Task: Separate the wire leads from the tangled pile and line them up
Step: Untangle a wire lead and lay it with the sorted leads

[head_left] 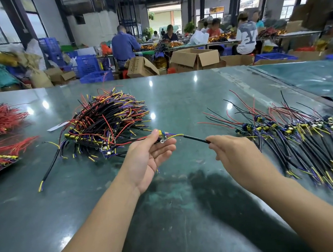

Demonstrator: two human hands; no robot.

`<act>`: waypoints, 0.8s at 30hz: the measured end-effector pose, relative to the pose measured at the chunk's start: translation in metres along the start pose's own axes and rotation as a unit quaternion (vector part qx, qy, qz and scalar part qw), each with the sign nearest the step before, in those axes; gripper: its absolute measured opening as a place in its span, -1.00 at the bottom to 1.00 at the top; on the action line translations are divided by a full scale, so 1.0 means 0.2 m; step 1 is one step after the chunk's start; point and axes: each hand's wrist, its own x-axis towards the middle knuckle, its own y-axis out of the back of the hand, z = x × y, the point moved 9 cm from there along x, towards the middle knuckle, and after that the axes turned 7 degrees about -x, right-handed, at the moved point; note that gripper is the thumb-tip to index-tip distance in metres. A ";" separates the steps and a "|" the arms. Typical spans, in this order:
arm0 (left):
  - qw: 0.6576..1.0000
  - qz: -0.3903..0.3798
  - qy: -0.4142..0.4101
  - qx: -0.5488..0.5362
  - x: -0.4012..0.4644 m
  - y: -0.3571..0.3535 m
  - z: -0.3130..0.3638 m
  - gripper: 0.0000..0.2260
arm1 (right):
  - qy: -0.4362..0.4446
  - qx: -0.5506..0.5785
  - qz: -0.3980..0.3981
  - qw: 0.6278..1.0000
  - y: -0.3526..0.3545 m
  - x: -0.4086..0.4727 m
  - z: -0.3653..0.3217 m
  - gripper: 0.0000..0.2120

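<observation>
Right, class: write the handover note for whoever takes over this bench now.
Left hand pinches the board end of one wire lead; right hand pinches its black cable end, stretched between them above the table.
Tangled pile lies to the left, still large.
Lined-up row lies to the right.
Left to do: lay this lead on the row, then keep pulling from the pile.

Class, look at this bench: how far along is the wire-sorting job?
Done: a row of leads lies lined up on the right of the table. In hand: one lead, held between the left hand and the right hand. Left: the tangled pile, which looks bigger than the row.
</observation>
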 end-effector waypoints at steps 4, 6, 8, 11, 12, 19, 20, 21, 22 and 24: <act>0.999 0.026 -0.018 -0.019 0.01 0.04 0.04 -0.82 | 0.022 -0.011 -0.017 1.000 -0.02 0.00 -0.01 -0.78; 0.999 0.028 -0.020 -0.017 0.01 0.05 0.05 -0.82 | 0.019 -0.012 -0.014 1.000 -0.02 0.00 0.00 -0.81; 0.999 0.029 -0.021 -0.018 0.01 0.05 0.04 -0.83 | 0.007 -0.025 -0.006 1.000 -0.01 0.00 0.01 -0.84; 0.999 0.032 -0.021 -0.022 0.01 0.05 0.04 -0.84 | 0.009 -0.021 0.023 0.999 0.03 0.01 0.00 -0.84; 0.999 0.033 -0.022 -0.022 0.01 0.05 0.04 -0.84 | 0.012 -0.009 0.030 0.999 0.04 0.01 0.00 -0.84; 0.997 0.058 -0.045 -0.035 0.01 0.10 0.09 -0.86 | 0.007 -0.038 0.045 0.998 0.07 -0.01 0.00 -0.61; 0.997 0.056 -0.046 -0.033 0.01 0.10 0.09 -0.86 | 0.004 -0.037 0.063 0.997 0.10 -0.01 -0.01 -0.61; 0.997 0.054 -0.046 -0.030 0.01 0.10 0.09 -0.86 | 0.001 -0.039 0.082 0.996 0.12 -0.02 -0.02 -0.60; 0.997 0.054 -0.046 -0.027 0.01 0.09 0.09 -0.86 | -0.004 -0.041 0.096 0.994 0.14 -0.02 -0.02 -0.60; 0.998 0.050 -0.042 -0.024 0.01 0.09 0.08 -0.86 | -0.015 -0.041 0.111 0.993 0.16 -0.02 -0.02 -0.59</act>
